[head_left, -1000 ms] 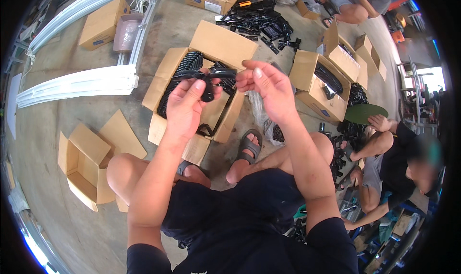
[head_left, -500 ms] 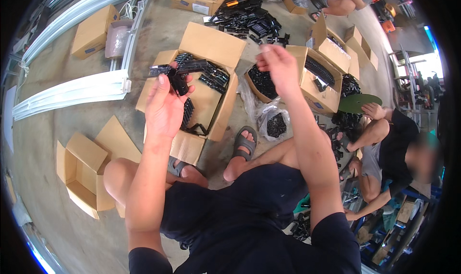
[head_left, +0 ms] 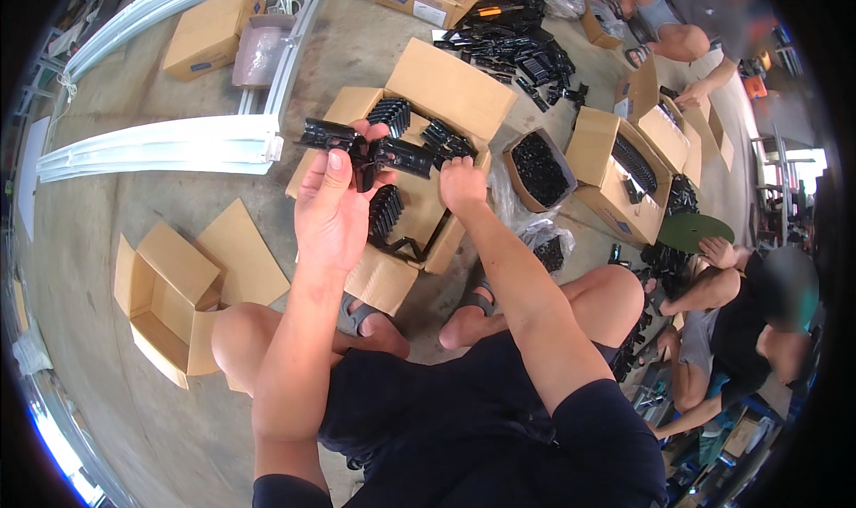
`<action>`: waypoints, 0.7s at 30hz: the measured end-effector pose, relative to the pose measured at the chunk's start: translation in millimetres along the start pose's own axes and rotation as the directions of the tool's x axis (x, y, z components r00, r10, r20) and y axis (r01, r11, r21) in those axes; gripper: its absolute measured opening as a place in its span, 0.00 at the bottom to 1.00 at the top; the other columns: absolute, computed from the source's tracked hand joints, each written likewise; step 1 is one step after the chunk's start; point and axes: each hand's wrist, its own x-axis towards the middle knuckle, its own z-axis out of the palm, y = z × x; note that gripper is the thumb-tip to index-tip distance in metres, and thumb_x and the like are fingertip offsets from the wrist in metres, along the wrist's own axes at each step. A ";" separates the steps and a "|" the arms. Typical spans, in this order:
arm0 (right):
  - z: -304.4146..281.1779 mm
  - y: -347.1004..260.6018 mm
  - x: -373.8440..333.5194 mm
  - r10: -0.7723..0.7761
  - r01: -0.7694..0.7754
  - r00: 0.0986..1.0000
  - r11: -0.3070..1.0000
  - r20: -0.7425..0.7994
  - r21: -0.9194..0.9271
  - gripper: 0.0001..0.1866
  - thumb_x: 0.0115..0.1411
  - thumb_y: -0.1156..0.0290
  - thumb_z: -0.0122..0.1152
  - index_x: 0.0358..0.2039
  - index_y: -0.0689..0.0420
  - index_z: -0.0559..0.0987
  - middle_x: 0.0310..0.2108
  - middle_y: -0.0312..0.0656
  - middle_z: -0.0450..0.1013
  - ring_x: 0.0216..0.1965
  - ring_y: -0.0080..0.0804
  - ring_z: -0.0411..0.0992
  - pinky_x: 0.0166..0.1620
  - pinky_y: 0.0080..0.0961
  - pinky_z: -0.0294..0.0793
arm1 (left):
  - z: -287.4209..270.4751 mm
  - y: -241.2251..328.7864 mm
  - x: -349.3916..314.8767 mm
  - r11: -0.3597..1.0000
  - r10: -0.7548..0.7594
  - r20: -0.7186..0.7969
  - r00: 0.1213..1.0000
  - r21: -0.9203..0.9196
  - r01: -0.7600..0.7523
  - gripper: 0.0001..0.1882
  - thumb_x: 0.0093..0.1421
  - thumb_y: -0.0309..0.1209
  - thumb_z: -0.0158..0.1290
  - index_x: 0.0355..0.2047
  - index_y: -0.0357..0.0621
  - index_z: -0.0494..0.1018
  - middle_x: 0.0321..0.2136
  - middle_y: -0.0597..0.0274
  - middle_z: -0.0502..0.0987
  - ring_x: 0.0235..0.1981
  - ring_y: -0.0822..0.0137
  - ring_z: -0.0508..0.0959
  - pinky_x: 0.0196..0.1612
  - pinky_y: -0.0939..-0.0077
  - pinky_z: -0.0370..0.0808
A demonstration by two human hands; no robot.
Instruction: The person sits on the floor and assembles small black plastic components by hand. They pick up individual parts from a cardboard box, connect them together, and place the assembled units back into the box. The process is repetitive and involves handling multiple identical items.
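My left hand point(head_left: 332, 207) is raised over an open cardboard box point(head_left: 461, 78), its thumb and fingers closed round a glossy black bracket-like part point(head_left: 401, 156). That part has channel-shaped arms sticking out to both sides of a middle piece. Just past its right end, my right hand point(head_left: 464, 185) is closed with the fingertips pressed together. Whatever it pinches, if anything, is hidden by the fingers. Inside the box lie rows of similar black parts point(head_left: 386, 212), some stacked neatly along the near left side.
An open carton point(head_left: 522, 174) of small black pieces stands right of the box, beside a larger carton point(head_left: 593, 151). Black parts point(head_left: 526, 45) are heaped behind. An empty box point(head_left: 165, 321) lies left, below white metal rails point(head_left: 160, 150). A co-worker's hand point(head_left: 718, 251) touches a green disc point(head_left: 687, 232).
My right hand has come left and down, from above the small-pieces carton to beside the black part's right end. The left hand keeps its hold. The whole view has shifted.
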 end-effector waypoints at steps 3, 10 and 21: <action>-6.3 1.3 7.6 -0.032 0.033 0.996 0.999 0.080 -0.008 0.15 0.65 0.67 0.53 0.46 0.56 0.84 0.47 0.41 0.79 0.51 0.40 0.76 0.50 0.40 0.80 | -8.5 3.3 7.7 0.999 -0.002 0.023 1.000 -0.036 0.003 0.23 0.71 0.41 0.56 0.59 0.40 0.74 0.54 0.53 0.80 0.49 0.66 0.80 0.50 0.65 0.78; -36.1 21.6 -3.3 0.142 -0.091 0.990 0.743 -0.023 0.663 0.14 0.69 0.65 0.51 0.45 0.58 0.81 0.40 0.54 0.79 0.43 0.47 0.81 0.49 0.46 0.78 | -9.0 -0.1 17.3 0.999 -0.033 0.052 0.998 0.024 0.032 0.26 0.71 0.42 0.56 0.63 0.39 0.70 0.54 0.52 0.79 0.54 0.62 0.79 0.54 0.61 0.78; -268.1 53.3 -96.2 -0.028 -0.090 0.996 -0.464 0.087 0.881 0.14 0.75 0.64 0.55 0.54 0.59 0.78 0.36 0.42 0.81 0.25 0.20 0.74 0.24 0.14 0.68 | 2.7 -13.2 -4.5 0.983 -0.159 0.202 0.966 0.123 0.136 0.19 0.68 0.34 0.59 0.56 0.42 0.77 0.53 0.55 0.81 0.52 0.66 0.81 0.50 0.68 0.79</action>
